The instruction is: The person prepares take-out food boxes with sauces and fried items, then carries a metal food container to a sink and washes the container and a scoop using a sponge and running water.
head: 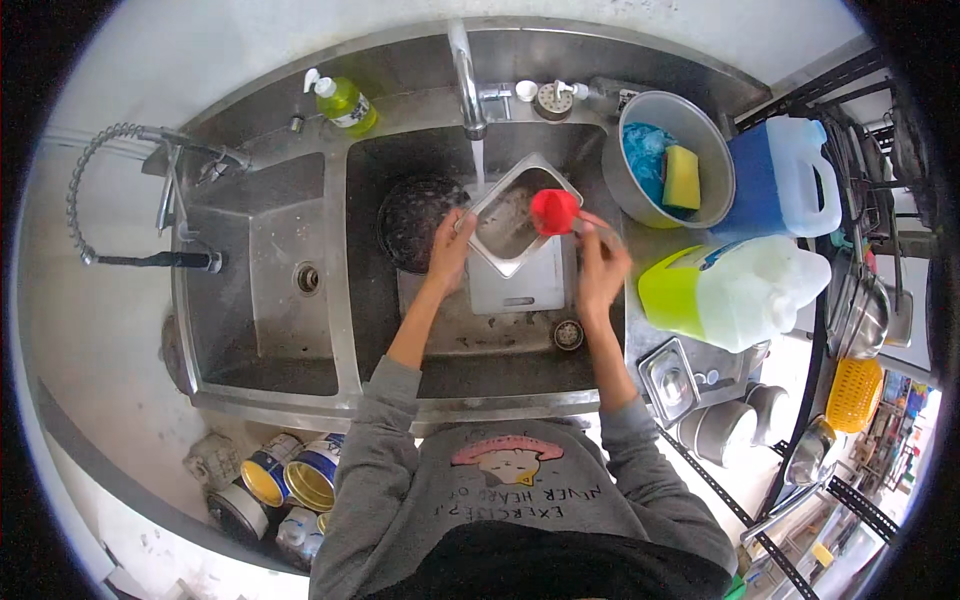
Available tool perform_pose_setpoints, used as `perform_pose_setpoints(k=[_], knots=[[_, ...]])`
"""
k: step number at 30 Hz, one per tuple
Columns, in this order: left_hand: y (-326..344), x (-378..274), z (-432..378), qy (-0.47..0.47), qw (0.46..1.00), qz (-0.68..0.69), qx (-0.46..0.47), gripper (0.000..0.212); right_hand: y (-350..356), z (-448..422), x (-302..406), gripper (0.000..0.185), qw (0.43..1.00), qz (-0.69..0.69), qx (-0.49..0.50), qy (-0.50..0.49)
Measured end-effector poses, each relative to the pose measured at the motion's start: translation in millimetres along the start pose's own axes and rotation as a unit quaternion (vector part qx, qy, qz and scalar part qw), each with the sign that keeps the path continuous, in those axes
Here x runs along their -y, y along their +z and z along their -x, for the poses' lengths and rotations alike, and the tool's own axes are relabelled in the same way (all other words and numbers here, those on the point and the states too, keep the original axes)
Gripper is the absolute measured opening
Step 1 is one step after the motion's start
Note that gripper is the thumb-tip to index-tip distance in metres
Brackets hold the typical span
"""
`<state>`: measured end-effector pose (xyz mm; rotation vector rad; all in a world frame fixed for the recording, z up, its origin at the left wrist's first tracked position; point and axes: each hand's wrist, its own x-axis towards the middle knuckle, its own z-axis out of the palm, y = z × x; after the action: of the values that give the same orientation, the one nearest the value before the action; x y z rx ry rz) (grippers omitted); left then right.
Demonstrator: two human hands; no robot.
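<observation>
My left hand (451,255) grips the left corner of a rectangular stainless steel pan (501,225), tilted over the right sink basin. In my right hand (602,270) is the handle of a red plastic measuring scoop (553,211), whose cup is above the pan's right side. Water (478,159) runs from the chrome faucet (472,120) down by the pan's upper left edge. Beneath the pan a white cutting board (517,289) lies in the basin. A dark round perforated or mesh item (416,225) sits left of it, partly behind my left hand.
A pot (720,202) with blue liquid and a yellow sponge (682,178) stands right of the basin, beside blue (757,176) and yellow-green (675,292) liquid jugs. A steel lid (670,382) lies nearer me. At left are a second basin (289,225), a spray hose (150,259) and a soap bottle (346,105).
</observation>
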<state>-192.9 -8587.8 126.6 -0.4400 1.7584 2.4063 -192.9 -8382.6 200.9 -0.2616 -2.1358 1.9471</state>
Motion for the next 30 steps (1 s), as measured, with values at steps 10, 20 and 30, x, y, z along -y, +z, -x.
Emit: perform_pose_setpoints(k=[10,20,30], knots=[[10,-39,-23,0.084,0.985,-0.149,0.015,0.022,46,-42,-53,0.019,0.864,0.371,0.176,-0.290],[14,-22,-31,0.061,0.997,0.045,-0.017,0.022,92,-18,-17,0.015,0.919,0.374,0.062,-0.105],[28,10,-12,0.072,0.995,0.032,-0.057,0.018,109,-31,-14,0.017,0.925,0.372,0.068,0.022]])
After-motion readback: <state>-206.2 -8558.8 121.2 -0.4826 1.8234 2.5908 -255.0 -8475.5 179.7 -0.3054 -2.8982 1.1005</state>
